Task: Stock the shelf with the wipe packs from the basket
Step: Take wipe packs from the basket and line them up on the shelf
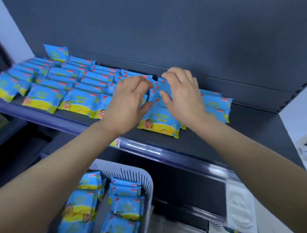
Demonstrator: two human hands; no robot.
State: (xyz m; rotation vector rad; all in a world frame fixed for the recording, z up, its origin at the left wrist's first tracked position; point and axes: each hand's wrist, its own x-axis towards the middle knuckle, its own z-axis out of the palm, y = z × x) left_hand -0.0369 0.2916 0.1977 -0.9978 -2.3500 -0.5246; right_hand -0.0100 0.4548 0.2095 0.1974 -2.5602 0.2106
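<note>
Blue and yellow wipe packs [71,81] fill the dark shelf [247,129] in several rows from the left end to the middle. My left hand [127,103] and my right hand [182,95] rest side by side on a row of packs [159,120] near the shelf's middle, fingers spread and curled over the packs' tops, touching them. A short stack of packs [218,104] lies just right of my right hand. Below, the white slatted basket [147,180] holds several more packs [125,203] in two columns.
The shelf's right end [267,135] is bare dark metal up to the perforated side upright [294,94]. A glossy price rail [151,150] runs along the shelf's front edge. A lower dark shelf [188,189] and a white pack [241,209] sit at the bottom right.
</note>
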